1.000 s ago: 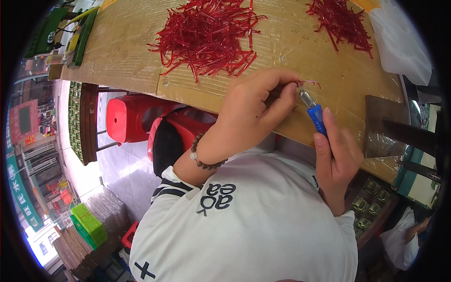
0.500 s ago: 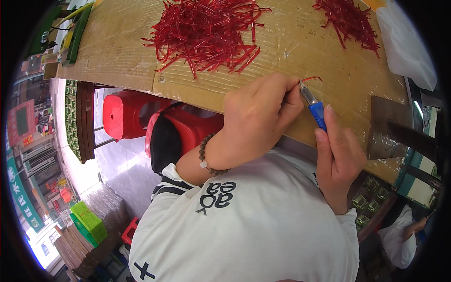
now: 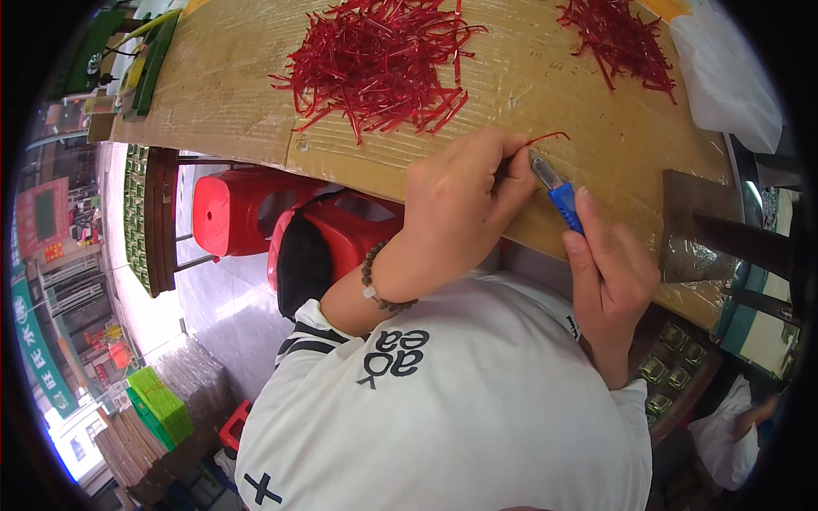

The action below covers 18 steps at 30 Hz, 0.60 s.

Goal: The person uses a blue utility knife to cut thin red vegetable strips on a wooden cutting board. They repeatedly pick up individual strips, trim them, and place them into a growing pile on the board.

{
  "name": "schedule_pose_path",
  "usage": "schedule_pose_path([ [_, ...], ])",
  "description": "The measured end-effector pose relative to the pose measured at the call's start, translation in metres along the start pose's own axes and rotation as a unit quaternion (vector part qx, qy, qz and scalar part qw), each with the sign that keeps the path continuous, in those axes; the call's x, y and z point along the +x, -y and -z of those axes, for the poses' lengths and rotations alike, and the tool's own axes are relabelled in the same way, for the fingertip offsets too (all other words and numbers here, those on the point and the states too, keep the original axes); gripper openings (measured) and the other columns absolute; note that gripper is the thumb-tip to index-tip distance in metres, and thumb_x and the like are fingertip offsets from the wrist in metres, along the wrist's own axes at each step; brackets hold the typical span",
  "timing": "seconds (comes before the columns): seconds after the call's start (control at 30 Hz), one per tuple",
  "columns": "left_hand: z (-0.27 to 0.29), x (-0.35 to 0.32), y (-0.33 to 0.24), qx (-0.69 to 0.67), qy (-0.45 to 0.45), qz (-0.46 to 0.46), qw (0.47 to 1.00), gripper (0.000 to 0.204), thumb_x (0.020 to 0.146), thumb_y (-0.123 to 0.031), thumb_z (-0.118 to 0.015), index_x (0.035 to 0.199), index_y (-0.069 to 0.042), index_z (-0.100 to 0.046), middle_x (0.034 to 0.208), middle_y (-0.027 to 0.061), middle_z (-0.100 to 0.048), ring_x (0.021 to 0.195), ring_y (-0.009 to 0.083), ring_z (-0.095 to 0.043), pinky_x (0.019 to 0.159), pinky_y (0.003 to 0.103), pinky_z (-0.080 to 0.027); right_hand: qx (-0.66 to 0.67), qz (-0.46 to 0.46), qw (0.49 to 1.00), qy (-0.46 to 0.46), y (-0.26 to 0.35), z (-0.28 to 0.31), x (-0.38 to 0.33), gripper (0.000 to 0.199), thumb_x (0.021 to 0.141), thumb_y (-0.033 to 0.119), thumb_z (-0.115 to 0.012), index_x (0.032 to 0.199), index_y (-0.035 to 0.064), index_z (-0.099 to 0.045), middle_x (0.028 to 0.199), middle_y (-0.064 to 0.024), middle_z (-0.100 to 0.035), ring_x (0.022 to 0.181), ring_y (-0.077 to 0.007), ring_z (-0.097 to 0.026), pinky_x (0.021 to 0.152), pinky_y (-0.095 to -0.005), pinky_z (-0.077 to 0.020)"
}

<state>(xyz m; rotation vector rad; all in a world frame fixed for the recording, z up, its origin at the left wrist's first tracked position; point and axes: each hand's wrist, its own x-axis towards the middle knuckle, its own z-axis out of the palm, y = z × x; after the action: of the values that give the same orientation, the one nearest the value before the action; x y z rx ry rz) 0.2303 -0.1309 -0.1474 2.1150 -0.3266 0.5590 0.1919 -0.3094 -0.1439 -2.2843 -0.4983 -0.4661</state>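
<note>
A thin red plastic strip [image 3: 550,136] with a bent tip is pinched in my left hand [image 3: 464,200], sticking out past the fingertips. My right hand [image 3: 613,272] is closed round the blue handle of a craft knife [image 3: 564,203]. The knife's metal end points up and left, close to my left fingertips; whether it touches the strip cannot be made out. Beyond my hands lies a large heap of similar red strips [image 3: 375,72]. A smaller red heap [image 3: 622,43] lies at the far right.
Brown cardboard covers the table [image 3: 511,102]. A white plastic bag [image 3: 724,77] hangs at its right edge, above a dark bracket [image 3: 699,226]. Red stools [image 3: 226,213] stand below the left edge. Green equipment [image 3: 149,68] is at the far left. Another person's white sleeve [image 3: 724,439] shows lower right.
The knife has shifted slightly left and down, its metal end now below the strip. My left hand has moved a little left with the strip. The whole view has shifted slightly.
</note>
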Motion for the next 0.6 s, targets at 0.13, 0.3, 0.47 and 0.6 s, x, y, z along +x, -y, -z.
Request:
schedule_pose_path([
  [0.13, 0.001, 0.0, 0.001, -0.003, 0.002, -0.001, 1.0, 0.011, 0.081, -0.004, -0.068, 0.089, -0.002, -0.062, 0.069, 0.012, -0.06, 0.057, 0.0263, -0.06, 0.05, 0.035, -0.047, 0.002, -0.005, 1.0, 0.007, 0.003, 0.0, 0.001, 0.037, 0.083, 0.007, -0.07, 0.119, 0.0029, -0.066, 0.061, -0.0065, -0.045, 0.052, -0.0171, -0.041, 0.048, -0.0311, -0.0345],
  [0.3, 0.0, -0.001, 0.0, -0.002, 0.009, 0.009, 1.0, 0.009, 0.081, -0.004, -0.068, 0.088, -0.002, -0.062, 0.069, 0.0119, -0.06, 0.057, 0.0269, -0.06, 0.05, 0.035, -0.046, -0.028, 0.004, 1.0, -0.001, 0.004, -0.003, -0.001, 0.037, 0.083, 0.005, -0.07, 0.12, 0.0026, -0.066, 0.061, -0.0078, -0.043, 0.052, -0.0176, -0.039, 0.049, -0.0313, -0.0341],
  [0.47, -0.002, 0.0, 0.0, 0.01, 0.002, 0.004, 1.0, 0.009, 0.081, -0.004, -0.068, 0.087, -0.002, -0.061, 0.068, 0.0122, -0.06, 0.057, 0.0274, -0.06, 0.051, 0.036, -0.046, -0.074, 0.005, 0.997, -0.005, 0.005, -0.005, -0.003, 0.039, 0.081, 0.005, -0.072, 0.12, 0.0051, -0.066, 0.062, -0.0075, -0.044, 0.052, -0.0183, -0.04, 0.048, -0.0323, -0.0354],
  [0.6, -0.004, -0.001, -0.004, 0.02, -0.008, 0.014, 1.0, 0.008, 0.081, -0.005, -0.067, 0.087, -0.002, -0.061, 0.069, 0.0126, -0.06, 0.057, 0.0278, -0.06, 0.051, 0.036, -0.046, -0.13, 0.001, 0.991, -0.043, 0.004, -0.01, -0.005, 0.042, 0.08, 0.008, -0.073, 0.121, 0.0079, -0.066, 0.062, -0.0059, -0.045, 0.05, -0.0189, -0.041, 0.048, -0.0334, -0.0363],
])
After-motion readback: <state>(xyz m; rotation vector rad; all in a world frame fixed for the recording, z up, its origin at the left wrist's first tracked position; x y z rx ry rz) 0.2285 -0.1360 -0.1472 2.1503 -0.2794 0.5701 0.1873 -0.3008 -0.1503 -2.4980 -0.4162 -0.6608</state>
